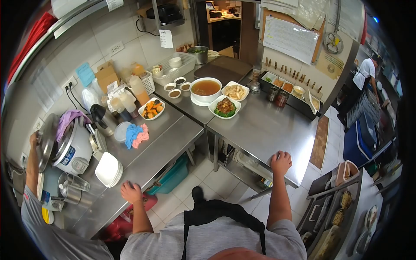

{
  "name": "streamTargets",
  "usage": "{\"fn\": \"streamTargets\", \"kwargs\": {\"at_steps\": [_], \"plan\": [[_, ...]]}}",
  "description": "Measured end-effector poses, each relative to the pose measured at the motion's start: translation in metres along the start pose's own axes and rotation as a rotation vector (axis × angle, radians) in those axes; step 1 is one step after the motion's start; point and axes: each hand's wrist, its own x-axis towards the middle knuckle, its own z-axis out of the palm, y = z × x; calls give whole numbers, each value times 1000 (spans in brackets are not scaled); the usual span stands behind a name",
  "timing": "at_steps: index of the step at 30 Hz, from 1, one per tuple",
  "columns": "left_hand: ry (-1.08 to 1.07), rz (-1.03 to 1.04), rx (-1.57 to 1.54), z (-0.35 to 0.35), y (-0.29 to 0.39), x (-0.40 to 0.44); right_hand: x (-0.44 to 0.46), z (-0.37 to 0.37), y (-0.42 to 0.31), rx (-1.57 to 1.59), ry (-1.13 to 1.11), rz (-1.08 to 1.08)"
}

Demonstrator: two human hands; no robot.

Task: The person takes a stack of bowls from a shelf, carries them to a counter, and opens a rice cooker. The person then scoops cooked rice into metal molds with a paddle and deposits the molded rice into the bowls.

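My left hand (131, 192) rests on the edge of the left steel counter, just below a stack of white square bowls (108, 169). Its fingers are bent and show nothing in them. On the edge of the right steel table lies my right hand (281, 162), fingers curled, with no object visible in it. Farther back on that table stand a large white bowl of brown soup (206, 87), a dish of meat on greens (225, 108) and a dish of pale pieces (235, 91). A dish of orange and dark pieces (152, 108) sits on the left counter.
At the far left a co-worker's hand (34, 138) holds a metal lid (47, 143) beside a rice cooker (73, 151). Blue and pink cloths (137, 135) lie nearby. A black condiment rack (299, 97) lines the right wall. Another person (365, 82) stands at the far right.
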Motion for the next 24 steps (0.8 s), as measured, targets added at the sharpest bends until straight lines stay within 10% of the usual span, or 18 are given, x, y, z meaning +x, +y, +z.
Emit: {"fn": "streamTargets", "kwargs": {"at_steps": [24], "plan": [[17,6,-21,-8,6,2,0,-5,-3,-6,-24,28]]}}
